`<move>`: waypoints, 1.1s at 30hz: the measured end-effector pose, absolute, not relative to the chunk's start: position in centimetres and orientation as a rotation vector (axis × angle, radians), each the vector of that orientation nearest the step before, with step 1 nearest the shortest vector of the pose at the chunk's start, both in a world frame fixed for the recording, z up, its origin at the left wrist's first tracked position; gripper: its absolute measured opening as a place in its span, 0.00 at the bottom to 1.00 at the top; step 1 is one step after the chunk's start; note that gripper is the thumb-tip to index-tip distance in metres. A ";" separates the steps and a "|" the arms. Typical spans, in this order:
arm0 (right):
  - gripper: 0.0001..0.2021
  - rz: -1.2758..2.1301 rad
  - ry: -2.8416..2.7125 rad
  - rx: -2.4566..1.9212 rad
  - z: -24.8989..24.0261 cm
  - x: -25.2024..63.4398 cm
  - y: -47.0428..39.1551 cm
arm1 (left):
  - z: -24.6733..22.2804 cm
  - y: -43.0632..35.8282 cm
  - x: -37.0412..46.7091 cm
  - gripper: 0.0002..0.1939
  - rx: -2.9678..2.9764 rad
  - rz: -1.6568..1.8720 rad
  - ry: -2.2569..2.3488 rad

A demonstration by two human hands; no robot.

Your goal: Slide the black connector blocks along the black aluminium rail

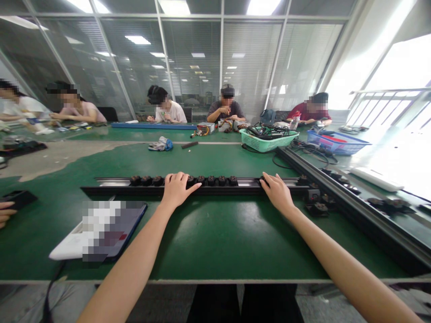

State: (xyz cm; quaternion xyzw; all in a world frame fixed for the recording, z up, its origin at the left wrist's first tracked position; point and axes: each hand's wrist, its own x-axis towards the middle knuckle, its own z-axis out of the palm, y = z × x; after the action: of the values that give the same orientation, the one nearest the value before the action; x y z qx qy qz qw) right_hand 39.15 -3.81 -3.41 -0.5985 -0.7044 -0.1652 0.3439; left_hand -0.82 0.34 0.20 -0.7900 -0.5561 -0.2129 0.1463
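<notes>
A long black rail (pixel 215 190) with a channel lies crosswise on the green table in front of me. Several small black round parts (pixel 211 180) sit in a row in its channel. My left hand (pixel 177 190) grips over the rail left of its middle, its fingertips among the parts and its thumb pointing right. Farther right, my right hand (pixel 278 193) has its fingers curled on a small dark part in the channel, mostly hidden by them. More black parts (pixel 316 208) lie by the rail's right end.
A second long black rail (pixel 353 211) runs along the right side. A phone (pixel 129 224) and a white device (pixel 72 242) lie front left. Behind stand a green basket (pixel 269 142) of cables and a blue basket (pixel 340 143). Several people sit opposite; another person's hand (pixel 6 213) shows at left.
</notes>
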 end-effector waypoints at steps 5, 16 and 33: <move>0.24 -0.447 -1.831 -1.565 -3.4 39.1 -3.8 | 0.1 0.4 -0.9 0.38 -2.273 -0.606 -1.606; 0.23 -0.441 -1.822 -1.576 -3.4 39.3 -3.9 | 0.3 0.3 -0.8 0.38 -2.273 -0.592 -1.602; 0.22 -0.441 -1.812 -1.612 -3.4 39.4 -3.9 | 0.1 0.3 -0.8 0.39 -2.242 -0.584 -1.585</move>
State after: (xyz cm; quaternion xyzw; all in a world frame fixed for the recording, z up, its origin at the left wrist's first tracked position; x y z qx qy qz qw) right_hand 39.43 -3.88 -3.42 -0.6170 -0.6934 -0.1687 0.3317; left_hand -0.84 0.34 0.13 -0.7874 -0.5569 -0.2052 0.1665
